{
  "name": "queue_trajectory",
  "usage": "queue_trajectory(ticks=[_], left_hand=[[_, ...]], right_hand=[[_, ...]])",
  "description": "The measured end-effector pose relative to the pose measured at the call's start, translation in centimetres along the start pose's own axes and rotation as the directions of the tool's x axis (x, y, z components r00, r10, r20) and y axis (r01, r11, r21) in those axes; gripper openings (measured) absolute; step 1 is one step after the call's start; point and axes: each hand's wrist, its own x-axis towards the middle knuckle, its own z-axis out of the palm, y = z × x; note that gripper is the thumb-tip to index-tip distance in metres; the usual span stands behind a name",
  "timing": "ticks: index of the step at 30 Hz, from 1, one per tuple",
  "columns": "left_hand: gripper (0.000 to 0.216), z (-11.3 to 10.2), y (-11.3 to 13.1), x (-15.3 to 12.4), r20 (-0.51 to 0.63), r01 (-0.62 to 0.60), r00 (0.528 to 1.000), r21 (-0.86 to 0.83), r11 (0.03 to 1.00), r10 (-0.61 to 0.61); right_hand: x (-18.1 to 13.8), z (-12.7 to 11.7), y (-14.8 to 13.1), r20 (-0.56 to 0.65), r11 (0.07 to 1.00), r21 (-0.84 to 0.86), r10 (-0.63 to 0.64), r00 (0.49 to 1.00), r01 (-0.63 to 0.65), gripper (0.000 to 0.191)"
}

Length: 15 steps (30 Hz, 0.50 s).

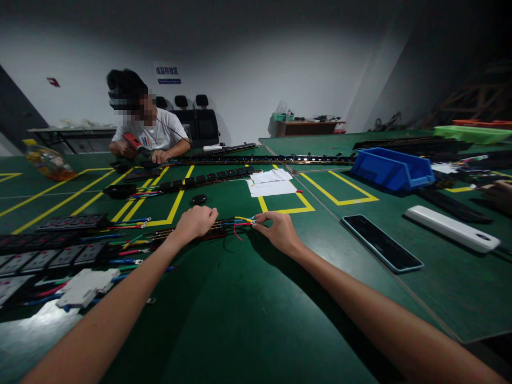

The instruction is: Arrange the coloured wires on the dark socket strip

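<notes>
Dim light is greying the wall [260,90] beyond the right hand [279,232]; glare is whitening the table [228,325] far left of it, shadow is spreading beneath, gloom is thickening high above.

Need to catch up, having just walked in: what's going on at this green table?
A person has the left hand closed over a dark wire bundle, while the right hand pinches the coloured wires at its end. A thin red wire sticks out loose beside them. Across the table, a co-worker holds a red tool. A phone and a blue bin are to the right.
</notes>
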Motion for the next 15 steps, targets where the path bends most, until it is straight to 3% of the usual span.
queue_trajectory(ticks=[6, 15], left_hand=[[0.067, -0.27, 0.22, -0.15, -0.002, 0.011, 1.000, 0.001, 1.000, -0.011], [0.065, -0.36, 0.29, -0.19, -0.001, 0.007, 1.000, -0.004, 1.000, -0.007]], right_hand=[[0.00, -0.09, -0.22, -0.004, 1.000, -0.025, -0.002, 1.000, 0.002, 0.007], [0.03, -0.18, -0.19, 0.016, 0.994, -0.107, 0.005, 1.000, -0.004, 0.018]])
